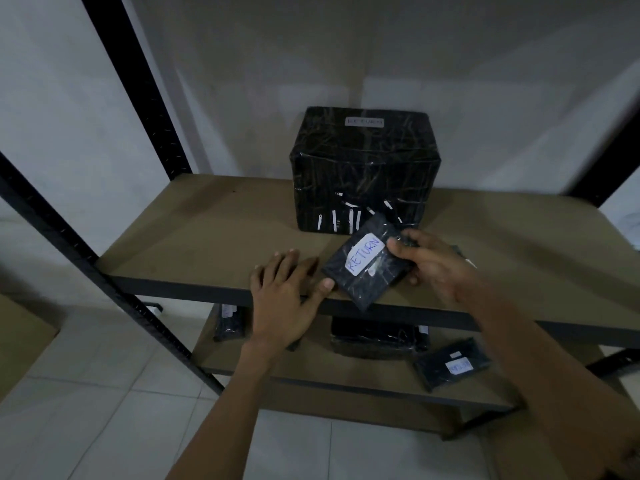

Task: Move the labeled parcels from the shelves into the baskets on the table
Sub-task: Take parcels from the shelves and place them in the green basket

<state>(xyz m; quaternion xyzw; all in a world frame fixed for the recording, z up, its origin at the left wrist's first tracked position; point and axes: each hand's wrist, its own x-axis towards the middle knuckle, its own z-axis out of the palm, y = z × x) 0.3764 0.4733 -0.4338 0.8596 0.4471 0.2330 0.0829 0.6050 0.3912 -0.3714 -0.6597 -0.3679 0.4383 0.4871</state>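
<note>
A small flat black parcel (363,271) with a white label reading RETURN is held tilted over the front edge of the upper shelf (194,237). My right hand (429,268) grips its right side, thumb on top. My left hand (284,296) lies flat with straight fingers on the shelf edge, its thumb touching the parcel's left corner. Behind stands a large black wrapped box (360,161) with a RETURN label on top. No baskets are in view.
On the lower shelf (311,372) lie three more black parcels: one at the left (227,323), a bigger one in the middle (377,339), one labeled at the right (450,363). Black metal uprights (138,98) frame the rack. White tiled floor lies below, a cardboard box (20,344) at far left.
</note>
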